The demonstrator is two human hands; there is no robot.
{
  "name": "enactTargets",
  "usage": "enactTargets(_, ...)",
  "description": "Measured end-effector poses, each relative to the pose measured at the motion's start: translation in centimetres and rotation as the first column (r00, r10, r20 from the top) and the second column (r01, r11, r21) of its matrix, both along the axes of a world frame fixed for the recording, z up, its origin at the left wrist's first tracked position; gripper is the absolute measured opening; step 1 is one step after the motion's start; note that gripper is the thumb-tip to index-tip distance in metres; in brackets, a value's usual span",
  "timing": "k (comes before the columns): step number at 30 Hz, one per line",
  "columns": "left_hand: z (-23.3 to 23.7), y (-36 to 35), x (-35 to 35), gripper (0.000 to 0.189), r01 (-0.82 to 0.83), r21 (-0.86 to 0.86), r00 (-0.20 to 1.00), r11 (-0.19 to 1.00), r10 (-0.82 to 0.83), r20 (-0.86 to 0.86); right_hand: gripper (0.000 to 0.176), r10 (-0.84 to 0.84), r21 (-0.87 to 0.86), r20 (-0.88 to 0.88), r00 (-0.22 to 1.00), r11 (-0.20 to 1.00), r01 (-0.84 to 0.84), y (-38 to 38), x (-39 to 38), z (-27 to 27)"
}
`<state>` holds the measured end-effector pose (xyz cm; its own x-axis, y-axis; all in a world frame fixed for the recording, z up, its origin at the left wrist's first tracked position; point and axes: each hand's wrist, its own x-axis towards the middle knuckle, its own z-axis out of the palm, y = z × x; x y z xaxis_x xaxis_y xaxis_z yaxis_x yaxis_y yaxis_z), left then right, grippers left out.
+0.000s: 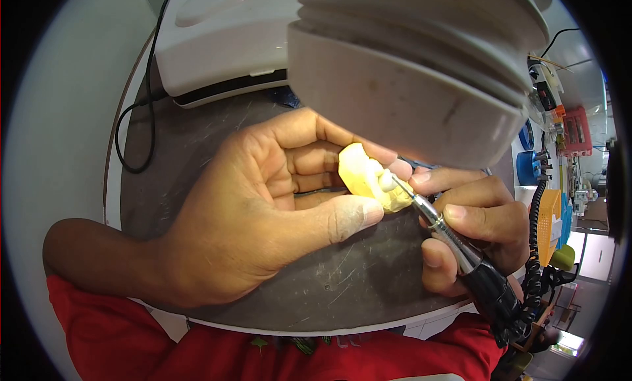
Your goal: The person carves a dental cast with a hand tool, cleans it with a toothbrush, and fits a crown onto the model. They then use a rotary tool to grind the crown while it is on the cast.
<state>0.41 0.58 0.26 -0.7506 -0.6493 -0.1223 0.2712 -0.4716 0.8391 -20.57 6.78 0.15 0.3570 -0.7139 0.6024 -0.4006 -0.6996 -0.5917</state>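
My left hand [263,210] is closed around a small yellow dental model [357,170], gripping it between thumb and fingers. On the model's right part sits a white tooth-shaped piece [387,181]. My right hand [480,216] grips a rotary handpiece [451,236] with a metal front and a black rear. The handpiece's thin tip is at the white piece; whether it touches cannot be made out. Bright light falls on the model, and the hands are close together.
A large grey hood or lamp head [408,85] hangs just above the hands. Behind stands a white machine [224,39] with a black cable [153,118]. Under the hands is a scratched dark tabletop [316,295]. To the right are a coiled cord [534,249] and an orange basket [548,216].
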Motion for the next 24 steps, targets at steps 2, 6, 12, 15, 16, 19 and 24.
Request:
enactTargets(2,0.00,-0.01,-0.01,0.037,0.006,0.000,1.000,1.000,-0.006,-0.005,0.032,0.015,-0.015,-0.002,1.000,1.000,-0.015,-0.10,-0.05,-0.09)
enactTargets(6,-0.01,-0.04,-0.01,0.038,0.004,0.001,1.000,1.000,-0.004,-0.002,0.031,0.011,-0.031,0.044,0.999,0.999,-0.010,-0.08,0.09,-0.40)
enactTargets(12,0.04,-0.03,0.05,0.037,0.008,0.013,1.000,1.000,-0.008,0.003,0.031,0.024,-0.035,0.026,0.999,0.999,-0.023,-0.09,0.02,-0.38)
enactTargets(15,-0.05,-0.03,0.03,0.037,0.005,-0.002,1.000,1.000,-0.005,0.000,0.031,0.008,-0.004,0.036,0.999,1.000,-0.008,0.03,-0.01,-0.23)
enactTargets(16,-0.07,-0.04,0.02,0.037,0.004,-0.012,1.000,1.000,-0.004,0.003,0.031,0.008,-0.004,0.036,0.999,1.000,-0.008,0.01,0.01,-0.25)
enactTargets(19,-0.22,-0.05,-0.02,0.037,-0.002,-0.015,1.000,1.000,0.002,0.003,0.031,0.007,-0.021,0.035,0.999,1.000,-0.006,-0.04,0.08,-0.30)
enactTargets(24,-0.11,-0.01,0.02,0.036,0.001,-0.004,1.000,1.000,-0.001,0.001,0.032,0.017,0.003,0.002,1.000,1.000,-0.017,0.01,-0.07,0.03)
